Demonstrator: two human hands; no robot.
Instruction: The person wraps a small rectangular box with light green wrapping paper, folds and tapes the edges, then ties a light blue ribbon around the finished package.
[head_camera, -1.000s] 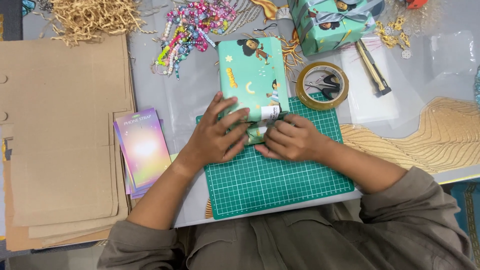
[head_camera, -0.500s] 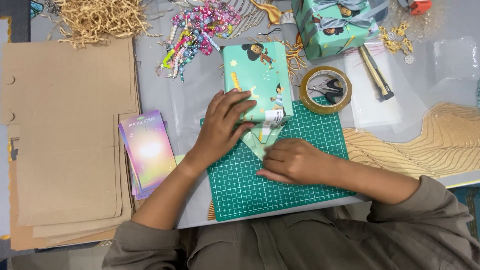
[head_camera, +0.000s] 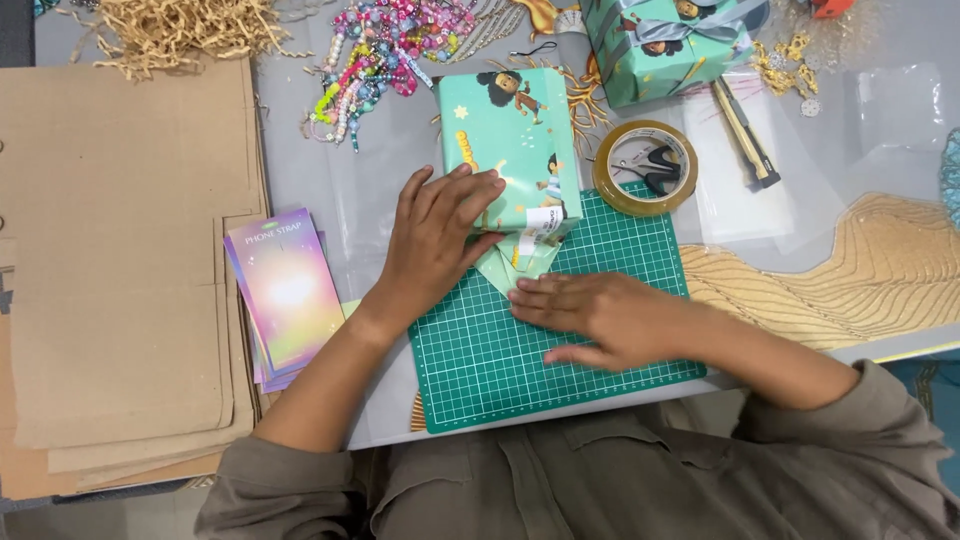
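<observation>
While the left hand (head_camera: 437, 243) presses flat, fingers spread, on the near end of the wrapped box (head_camera: 510, 140), the right hand (head_camera: 590, 312) lies open and flat on the green cutting mat (head_camera: 560, 340), gripping nothing, fingertips at the folded paper flap (head_camera: 520, 262). The box's long axis runs away from the hands, with the flap pointing back toward the person. A tape roll (head_camera: 645, 167) sits beyond the right hand on the counter (head_camera: 860, 150).

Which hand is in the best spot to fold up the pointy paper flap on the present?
Probably the right hand: its fingertips lie flat on the green cutting mat at the flap. The left hand is pressing on the wrapped box.
</observation>
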